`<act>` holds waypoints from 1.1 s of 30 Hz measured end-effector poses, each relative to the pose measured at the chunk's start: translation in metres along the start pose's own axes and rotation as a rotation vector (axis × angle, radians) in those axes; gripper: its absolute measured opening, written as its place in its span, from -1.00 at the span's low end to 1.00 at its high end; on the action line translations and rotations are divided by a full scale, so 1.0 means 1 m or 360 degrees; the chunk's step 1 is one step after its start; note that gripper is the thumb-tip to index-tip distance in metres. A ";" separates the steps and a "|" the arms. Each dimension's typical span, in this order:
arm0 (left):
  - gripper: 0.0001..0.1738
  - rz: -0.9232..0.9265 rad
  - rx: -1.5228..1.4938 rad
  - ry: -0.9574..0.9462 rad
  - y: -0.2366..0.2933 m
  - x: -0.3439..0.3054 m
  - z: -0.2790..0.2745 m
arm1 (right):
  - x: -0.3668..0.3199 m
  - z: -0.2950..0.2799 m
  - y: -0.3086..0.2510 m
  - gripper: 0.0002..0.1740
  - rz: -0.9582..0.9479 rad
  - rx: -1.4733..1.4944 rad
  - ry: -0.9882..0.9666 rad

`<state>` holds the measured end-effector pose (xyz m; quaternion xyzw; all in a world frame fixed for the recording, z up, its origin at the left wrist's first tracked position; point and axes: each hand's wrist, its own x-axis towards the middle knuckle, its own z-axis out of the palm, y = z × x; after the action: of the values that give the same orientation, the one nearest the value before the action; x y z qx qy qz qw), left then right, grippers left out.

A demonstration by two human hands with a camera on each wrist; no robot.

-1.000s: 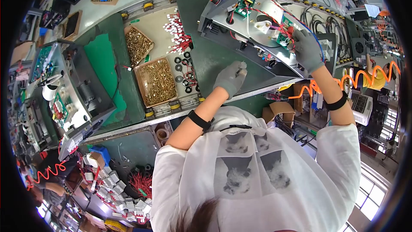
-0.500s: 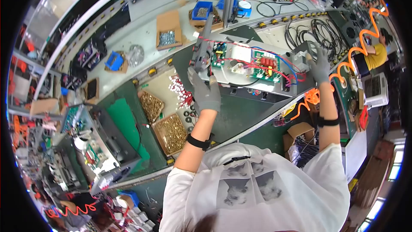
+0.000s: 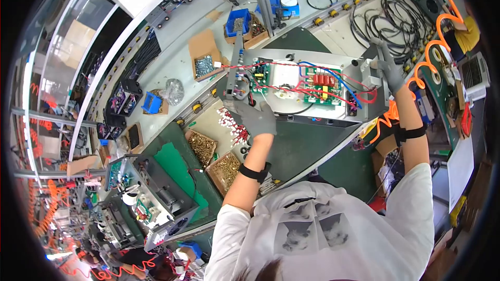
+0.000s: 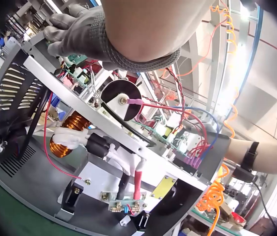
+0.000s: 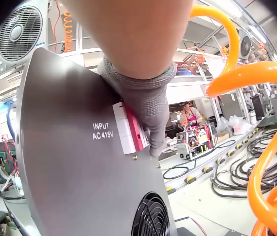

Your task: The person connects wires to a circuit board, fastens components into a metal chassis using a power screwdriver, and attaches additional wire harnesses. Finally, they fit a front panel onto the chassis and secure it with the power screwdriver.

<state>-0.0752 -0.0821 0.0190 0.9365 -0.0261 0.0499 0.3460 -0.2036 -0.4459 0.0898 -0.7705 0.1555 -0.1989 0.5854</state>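
Note:
An open-topped grey machine chassis (image 3: 333,120), with circuit boards, red parts and looped wires on its inner plate, stands on the green work surface. My gloved left hand (image 3: 255,117) is at its left end, fingers stretched along the panel there; in the left wrist view the hand (image 4: 82,39) lies over the upper edge. At the opposite end, my gloved right hand (image 3: 391,67) holds the end panel, thumb inside and fingers outside. The right wrist view shows that panel (image 5: 79,147) marked "INPUT AC 415V", the hand (image 5: 146,105) beside a white-and-red switch (image 5: 130,129).
A second open chassis (image 3: 164,205) sits at the left. Boxes of brass fittings (image 3: 227,169) and white-ended red leads (image 3: 229,122) lie near my left forearm. Black cables (image 3: 388,21) are coiled behind. An orange coiled hose (image 3: 422,65) hangs at the right.
My left hand has moved from the bare table to the chassis's left end, my right hand from its inside to the right end panel. The chassis has turned to lie more level across the view.

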 end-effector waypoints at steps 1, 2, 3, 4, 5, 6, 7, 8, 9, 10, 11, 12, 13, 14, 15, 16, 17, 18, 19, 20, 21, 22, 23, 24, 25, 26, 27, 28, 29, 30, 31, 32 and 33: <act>-0.01 -0.0054 -0.0034 -0.0036 0.007 0.007 -0.008 | -0.005 0.001 0.001 -0.21 -0.0085 -0.0089 0.0035; 0.03 -0.0112 -0.0070 -0.0066 0.010 0.016 -0.013 | -0.011 0.003 0.000 -0.21 -0.0074 -0.0089 0.0043; 0.03 -0.0111 -0.0067 -0.0072 0.007 0.027 -0.010 | -0.018 0.007 -0.001 -0.22 -0.0029 -0.0047 0.0078; 0.03 -0.0051 -0.0112 -0.0030 0.002 0.040 -0.007 | -0.027 0.013 -0.003 -0.24 0.0017 -0.0003 0.0111; 0.03 0.0007 -0.0156 0.0014 -0.004 0.051 -0.004 | -0.038 0.022 -0.006 -0.31 0.0109 0.0217 0.0171; 0.03 0.0004 -0.0154 0.0020 -0.003 0.061 -0.007 | -0.049 0.032 -0.013 -0.31 0.0107 0.0220 0.0165; 0.03 0.0084 -0.0117 -0.0068 -0.002 0.072 -0.012 | -0.061 0.042 -0.023 -0.38 0.0238 0.0200 0.0254; 0.02 0.0165 -0.0079 -0.0157 -0.001 0.085 -0.016 | -0.074 0.051 -0.030 -0.44 0.0369 0.0181 0.0345; 0.02 0.0164 -0.0081 -0.0143 -0.007 0.106 -0.018 | -0.087 0.060 -0.030 -0.51 0.0258 -0.0020 0.0360; 0.01 0.0276 -0.0271 -0.0418 -0.016 0.132 -0.019 | -0.098 0.069 -0.032 -0.57 0.0137 -0.0219 0.0374; 0.00 0.0392 -0.0459 -0.0693 -0.023 0.148 -0.024 | -0.112 0.073 -0.036 -0.58 -0.0098 -0.0630 0.0317; 0.00 0.0398 -0.0461 -0.0673 -0.022 0.154 -0.037 | -0.128 0.076 -0.040 -0.58 -0.0335 -0.1038 0.0264; -0.04 0.0362 -0.0276 -0.0855 -0.013 0.160 -0.053 | -0.146 0.084 -0.039 -0.56 -0.0363 -0.1086 0.0355; -0.08 0.0324 -0.0090 -0.1035 -0.003 0.163 -0.068 | -0.163 0.092 -0.038 -0.54 -0.0389 -0.1136 0.0451; -0.22 0.0486 0.0151 -0.0897 0.004 0.150 -0.075 | -0.177 0.098 -0.056 -0.54 -0.0248 -0.1067 0.0319; -0.30 0.0615 -0.0024 -0.0763 -0.005 0.133 -0.073 | -0.189 0.103 -0.081 -0.54 -0.0109 -0.0999 0.0186; -0.37 0.0739 -0.0205 -0.0620 -0.016 0.110 -0.070 | -0.199 0.106 -0.092 -0.55 -0.0118 -0.1007 0.0087; -0.52 0.0794 -0.0443 -0.0520 -0.005 0.069 -0.090 | -0.207 0.107 -0.100 -0.55 -0.0121 -0.1013 -0.0015; -0.63 0.0786 -0.0654 -0.0464 -0.006 0.031 -0.097 | -0.212 0.108 -0.108 -0.61 -0.0058 -0.1087 -0.0039; -0.70 0.0741 -0.0731 -0.0428 -0.007 -0.011 -0.105 | -0.207 0.103 -0.097 -0.61 -0.0056 -0.1087 -0.0026; -0.68 0.1040 -0.0841 -0.0440 -0.014 -0.044 -0.110 | -0.197 0.094 -0.072 -0.61 0.0252 -0.0603 0.0035; -0.63 0.1196 -0.0831 -0.0575 -0.024 -0.071 -0.106 | -0.186 0.084 -0.047 -0.61 0.0555 -0.0110 0.0094; -0.62 0.1265 -0.0888 -0.0572 -0.011 -0.090 -0.109 | -0.165 0.072 -0.020 -0.58 0.0553 0.0098 0.0074; -0.56 0.1072 -0.1010 -0.0565 -0.005 -0.110 -0.102 | -0.138 0.059 0.000 -0.55 0.0546 0.0302 0.0055; -0.53 0.0862 -0.1241 -0.0600 -0.012 -0.125 -0.086 | -0.113 0.063 -0.003 -0.52 0.0629 0.0141 -0.0022; -0.50 0.0643 -0.1466 -0.0628 -0.019 -0.136 -0.069 | -0.089 0.071 -0.008 -0.49 0.0707 -0.0022 -0.0103; -0.48 0.0576 -0.1498 -0.0507 -0.015 -0.143 -0.062 | -0.069 0.077 0.009 -0.47 0.0843 0.0062 -0.0179; -0.46 0.0503 -0.1525 -0.0381 -0.010 -0.149 -0.057 | -0.052 0.087 0.031 -0.45 0.0979 0.0149 -0.0261; -0.54 0.0066 -0.1705 -0.0243 0.016 -0.157 -0.066 | -0.036 0.095 0.043 -0.45 0.1043 0.0144 -0.0395; -0.54 0.0067 -0.1708 -0.0238 0.011 -0.163 -0.053 | -0.022 0.104 0.047 -0.44 0.1104 0.0144 -0.0533; -0.54 0.0041 -0.1733 -0.0063 -0.006 -0.168 -0.036 | -0.011 0.113 0.042 -0.44 0.1105 0.0148 -0.0538; -0.53 0.0016 -0.1748 0.0109 -0.016 -0.171 -0.027 | -0.003 0.123 0.037 -0.46 0.1200 0.0161 -0.0405; -0.54 0.0071 -0.1773 -0.0019 0.015 -0.162 -0.056 | 0.001 0.128 0.037 -0.48 0.1301 0.0175 -0.0271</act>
<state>-0.2420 -0.0544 0.0529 0.6115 -0.0704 0.0306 0.7875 -0.1408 -0.3483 0.0243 -0.6266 0.3885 0.1061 0.6672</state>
